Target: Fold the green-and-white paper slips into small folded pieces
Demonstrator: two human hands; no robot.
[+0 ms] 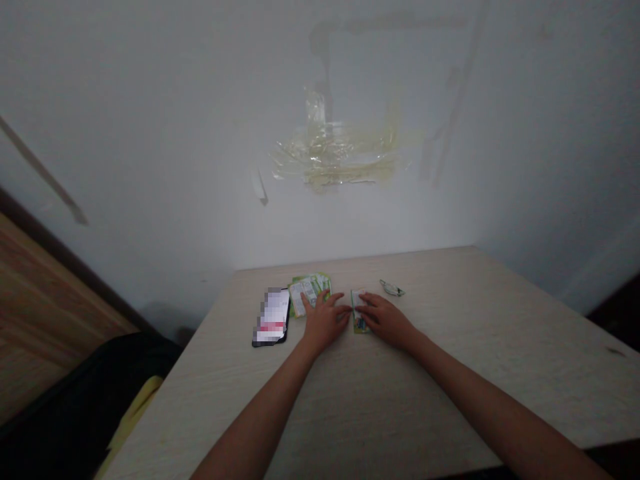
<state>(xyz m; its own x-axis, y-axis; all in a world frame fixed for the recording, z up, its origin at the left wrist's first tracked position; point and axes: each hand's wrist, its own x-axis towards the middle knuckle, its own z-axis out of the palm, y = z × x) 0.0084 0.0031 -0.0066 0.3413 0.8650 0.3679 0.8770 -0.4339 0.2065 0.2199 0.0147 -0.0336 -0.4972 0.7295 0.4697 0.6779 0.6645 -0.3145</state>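
Observation:
A loose pile of green-and-white printed cards or packets (306,293) lies on the table, left of centre. My left hand (324,325) is spread beside it, some fingertips over the pile's near right edge and others reaching towards a single piece. That piece, a small green-and-white printed card or packet (361,325), lies flat under my right hand (389,321). The right fingers are stretched out on top of it and hide part of its face. From this view I cannot tell whether the left fingertips touch its left edge.
A phone (274,319) with a lit, blurred screen lies left of the pile. Farther back on the right is a small crumpled-looking clear item with dark edges (392,288). The pale table (320,427) meets a wall patched with clear tape (340,153). Dark and yellow cloth (133,413) is at lower left.

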